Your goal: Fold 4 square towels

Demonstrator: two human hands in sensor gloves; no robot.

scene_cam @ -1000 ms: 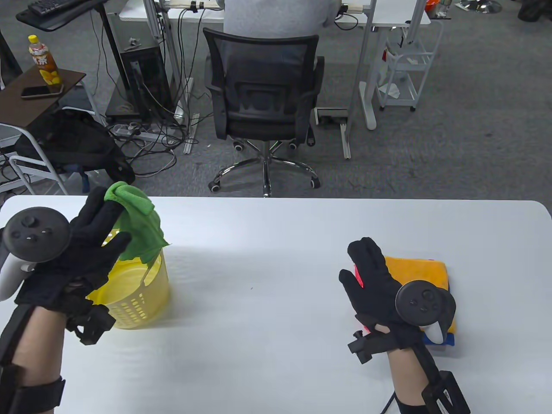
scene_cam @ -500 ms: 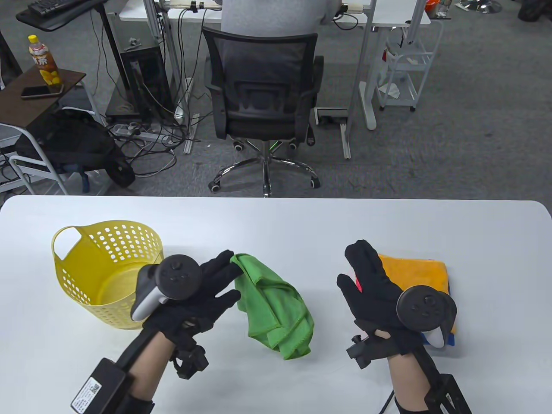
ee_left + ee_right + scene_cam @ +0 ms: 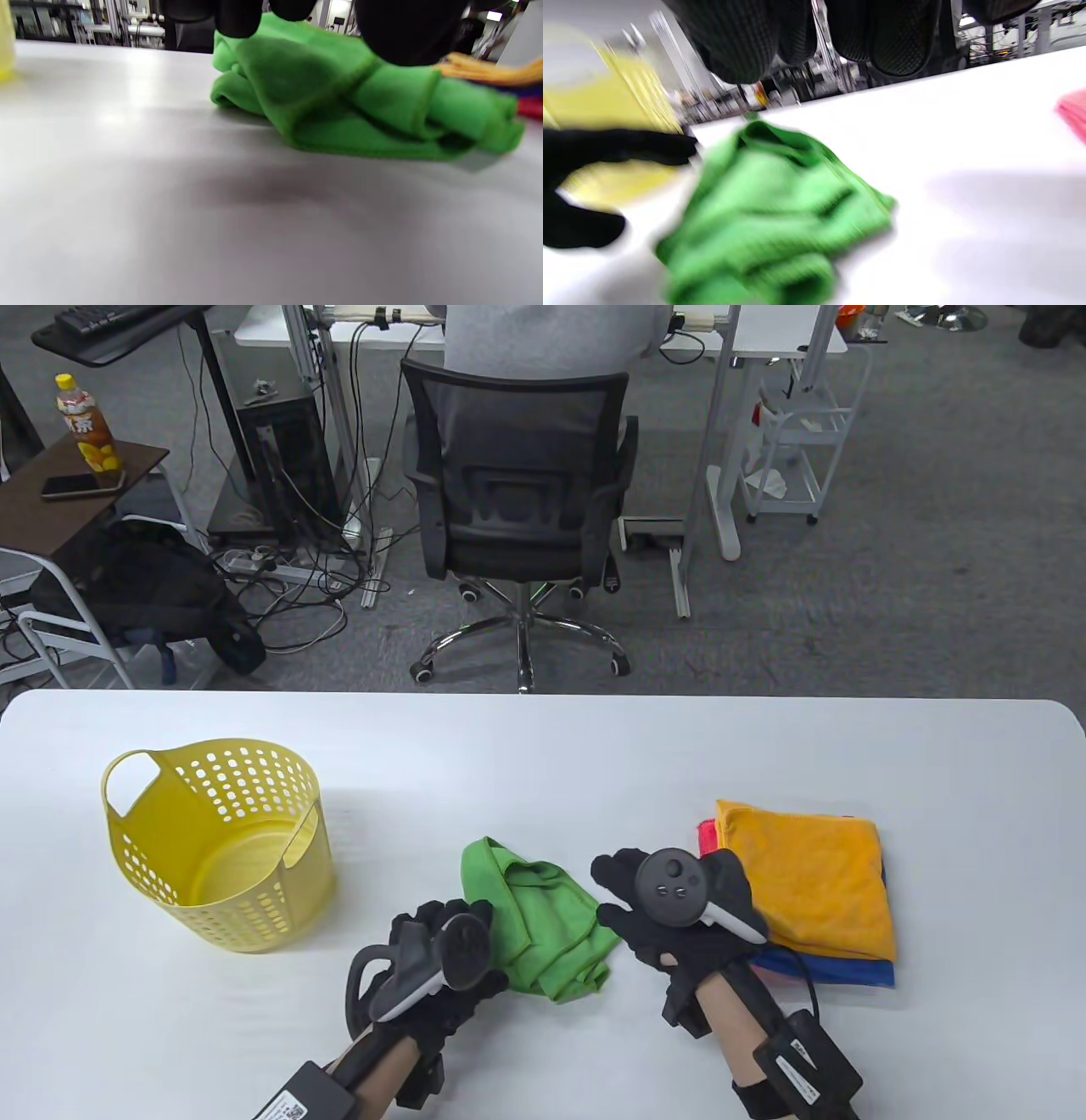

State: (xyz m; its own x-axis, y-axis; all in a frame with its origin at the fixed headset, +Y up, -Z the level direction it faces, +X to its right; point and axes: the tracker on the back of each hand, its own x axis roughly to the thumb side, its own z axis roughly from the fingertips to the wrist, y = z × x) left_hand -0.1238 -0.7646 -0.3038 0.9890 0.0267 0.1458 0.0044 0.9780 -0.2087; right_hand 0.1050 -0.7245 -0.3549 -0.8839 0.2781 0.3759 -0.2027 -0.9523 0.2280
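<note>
A crumpled green towel (image 3: 539, 920) lies on the white table (image 3: 543, 763) between my hands; it also shows in the left wrist view (image 3: 339, 97) and the right wrist view (image 3: 772, 212). My left hand (image 3: 485, 943) is at its left edge with fingers (image 3: 237, 17) spread and touching the cloth. My right hand (image 3: 607, 892) is open at the towel's right edge, its fingers (image 3: 734, 42) hanging above the cloth. A stack of folded towels sits to the right: orange (image 3: 806, 882) on top, blue (image 3: 840, 973) and pink (image 3: 706, 836) beneath.
A yellow perforated basket (image 3: 216, 848) stands empty at the table's left. Beyond the table's far edge are an office chair (image 3: 517, 500), desks and cables on the floor.
My left hand carried the green towel from above the basket to the table's middle and laid it down. My right hand left the folded stack and moved left to the green towel.
</note>
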